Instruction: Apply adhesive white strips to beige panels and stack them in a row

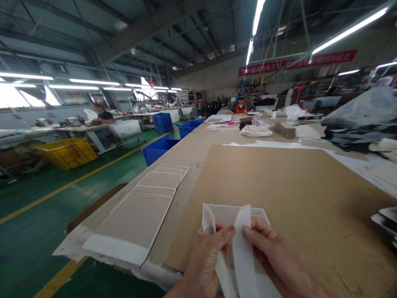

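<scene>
Hands of the person are at the bottom edge of the view, close together over a brown cardboard sheet (294, 198) that covers the long worktable (198, 149). Left hand (206, 258) is closed in a pinch: thumb and fingers press one white strip (208, 221), whose upper end stands up and curls a little. Right hand (276, 258) is also closed in a pinch, on a second, wider white strip (243, 244) that runs upward between both thumbs. Whether the two strips are paper or tape, and whether they are joined lower down, I cannot tell. Directly behind the strips lies a pale flat card (231, 215), on the cardboard sheet and partly hidden by the fingers.

By my judgement the step in hand is separating or peeling the strips from each other, just above the card. The next move seems to need a steady pull apart with both pinches kept firm, and then a careful alignment to the edge of the card, because thin strips fold and stick easily.

To the left, near the table edge, a row of similar grey boards (149, 207) lies overlapped, one upon the other. Farther along the table are blue bins (158, 151) and a co-worker in an orange apron (241, 106). A yellow crate (66, 153) stands on the green floor.
</scene>
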`<state>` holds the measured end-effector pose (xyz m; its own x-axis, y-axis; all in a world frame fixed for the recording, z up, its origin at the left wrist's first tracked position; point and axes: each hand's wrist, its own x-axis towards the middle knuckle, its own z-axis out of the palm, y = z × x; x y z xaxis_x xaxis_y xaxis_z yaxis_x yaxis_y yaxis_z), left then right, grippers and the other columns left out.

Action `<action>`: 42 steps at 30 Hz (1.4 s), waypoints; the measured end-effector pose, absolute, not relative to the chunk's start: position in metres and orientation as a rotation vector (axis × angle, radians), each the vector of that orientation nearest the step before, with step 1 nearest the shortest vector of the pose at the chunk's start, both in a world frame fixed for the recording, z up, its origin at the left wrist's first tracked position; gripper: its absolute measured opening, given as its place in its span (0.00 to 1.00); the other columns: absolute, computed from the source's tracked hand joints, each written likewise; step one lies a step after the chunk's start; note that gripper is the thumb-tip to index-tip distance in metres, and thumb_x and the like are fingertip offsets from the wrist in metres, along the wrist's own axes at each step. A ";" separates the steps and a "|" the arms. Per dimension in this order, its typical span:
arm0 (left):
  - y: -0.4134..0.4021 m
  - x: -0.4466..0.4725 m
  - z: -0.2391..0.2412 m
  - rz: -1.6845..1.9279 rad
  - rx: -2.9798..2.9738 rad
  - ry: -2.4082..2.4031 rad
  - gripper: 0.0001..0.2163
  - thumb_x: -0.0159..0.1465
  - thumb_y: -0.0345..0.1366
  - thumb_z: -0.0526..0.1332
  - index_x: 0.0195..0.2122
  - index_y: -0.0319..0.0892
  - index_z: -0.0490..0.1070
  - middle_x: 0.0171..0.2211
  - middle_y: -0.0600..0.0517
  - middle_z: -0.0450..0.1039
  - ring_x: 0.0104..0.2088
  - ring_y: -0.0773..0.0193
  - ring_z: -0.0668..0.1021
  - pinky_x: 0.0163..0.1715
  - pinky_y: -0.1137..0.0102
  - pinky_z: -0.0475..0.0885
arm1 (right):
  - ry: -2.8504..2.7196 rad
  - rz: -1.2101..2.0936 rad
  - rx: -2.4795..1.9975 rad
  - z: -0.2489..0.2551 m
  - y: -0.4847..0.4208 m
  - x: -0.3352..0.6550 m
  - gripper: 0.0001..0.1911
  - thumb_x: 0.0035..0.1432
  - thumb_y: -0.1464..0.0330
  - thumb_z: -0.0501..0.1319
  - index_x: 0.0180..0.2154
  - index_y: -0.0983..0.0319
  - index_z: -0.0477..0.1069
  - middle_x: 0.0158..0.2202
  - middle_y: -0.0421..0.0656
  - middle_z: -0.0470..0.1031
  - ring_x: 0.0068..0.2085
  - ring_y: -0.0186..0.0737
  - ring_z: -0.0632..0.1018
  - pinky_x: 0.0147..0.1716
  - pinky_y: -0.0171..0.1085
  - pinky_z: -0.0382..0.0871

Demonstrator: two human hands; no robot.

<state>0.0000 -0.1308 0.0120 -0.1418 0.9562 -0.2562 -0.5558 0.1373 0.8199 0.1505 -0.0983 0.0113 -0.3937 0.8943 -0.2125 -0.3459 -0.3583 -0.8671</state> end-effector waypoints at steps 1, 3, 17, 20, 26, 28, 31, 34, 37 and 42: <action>-0.132 -0.010 0.012 1.410 0.616 1.084 0.19 0.43 0.41 0.74 0.26 0.40 0.63 0.18 0.59 0.59 0.20 0.73 0.63 0.21 0.78 0.58 | -0.966 1.784 -0.940 0.017 -0.090 0.163 0.16 0.49 0.57 0.69 0.33 0.60 0.69 0.26 0.38 0.70 0.28 0.35 0.71 0.27 0.32 0.68; -0.135 -0.034 0.011 1.306 0.880 1.264 0.16 0.48 0.42 0.71 0.29 0.41 0.66 0.18 0.61 0.52 0.19 0.74 0.57 0.19 0.77 0.52 | -1.007 1.585 -1.040 0.030 -0.070 0.192 0.18 0.47 0.56 0.70 0.32 0.60 0.69 0.26 0.38 0.70 0.27 0.32 0.70 0.26 0.30 0.68; -0.099 -0.056 -0.026 0.377 2.321 1.857 0.10 0.62 0.24 0.48 0.34 0.41 0.67 0.40 0.48 0.67 0.43 0.56 0.67 0.41 0.62 0.67 | -2.245 1.196 -1.391 0.018 0.018 0.121 0.11 0.52 0.62 0.60 0.29 0.64 0.73 0.23 0.37 0.70 0.24 0.30 0.65 0.23 0.31 0.56; -0.099 -0.063 -0.036 0.494 2.304 1.822 0.08 0.63 0.24 0.50 0.34 0.42 0.67 0.40 0.50 0.67 0.42 0.58 0.66 0.41 0.64 0.65 | -2.358 1.075 -1.403 0.015 0.030 0.104 0.10 0.51 0.63 0.60 0.27 0.64 0.74 0.22 0.38 0.69 0.25 0.31 0.66 0.23 0.31 0.55; -0.099 -0.065 -0.044 0.560 2.231 1.819 0.07 0.64 0.27 0.51 0.36 0.42 0.67 0.41 0.49 0.66 0.43 0.56 0.66 0.42 0.61 0.66 | -2.420 1.014 -1.457 0.005 0.045 0.094 0.10 0.49 0.64 0.60 0.25 0.64 0.74 0.21 0.38 0.68 0.24 0.32 0.65 0.22 0.32 0.54; -0.098 -0.064 -0.046 0.567 2.204 1.845 0.09 0.64 0.26 0.49 0.40 0.41 0.67 0.44 0.49 0.66 0.45 0.55 0.66 0.44 0.59 0.66 | -2.433 1.003 -1.474 0.005 0.046 0.093 0.10 0.49 0.64 0.60 0.24 0.64 0.73 0.20 0.38 0.67 0.23 0.32 0.65 0.22 0.32 0.54; -0.096 -0.064 -0.049 0.534 2.223 1.857 0.19 0.63 0.25 0.47 0.55 0.40 0.61 0.53 0.47 0.63 0.50 0.54 0.65 0.50 0.56 0.66 | -2.443 1.012 -1.487 0.005 0.048 0.091 0.09 0.49 0.65 0.59 0.24 0.64 0.73 0.20 0.38 0.67 0.23 0.31 0.65 0.21 0.32 0.54; -0.093 -0.066 -0.051 0.422 2.259 1.859 0.27 0.62 0.26 0.47 0.63 0.38 0.52 0.62 0.46 0.55 0.55 0.49 0.62 0.55 0.55 0.64 | -2.440 1.027 -1.496 0.004 0.048 0.089 0.09 0.49 0.64 0.60 0.24 0.64 0.73 0.20 0.38 0.68 0.23 0.31 0.65 0.21 0.31 0.55; -0.091 -0.066 -0.050 0.316 2.239 1.864 0.29 0.60 0.26 0.46 0.64 0.37 0.50 0.66 0.47 0.49 0.58 0.45 0.59 0.57 0.52 0.64 | -2.439 1.033 -1.496 0.001 0.049 0.088 0.10 0.49 0.64 0.60 0.25 0.64 0.73 0.21 0.38 0.69 0.23 0.32 0.66 0.21 0.31 0.55; -0.089 -0.065 -0.041 0.254 2.234 1.845 0.31 0.57 0.26 0.47 0.64 0.34 0.50 0.67 0.46 0.44 0.56 0.45 0.62 0.53 0.51 0.68 | -2.445 1.037 -1.511 -0.001 0.048 0.085 0.10 0.50 0.65 0.59 0.26 0.64 0.74 0.20 0.38 0.68 0.23 0.31 0.65 0.21 0.32 0.55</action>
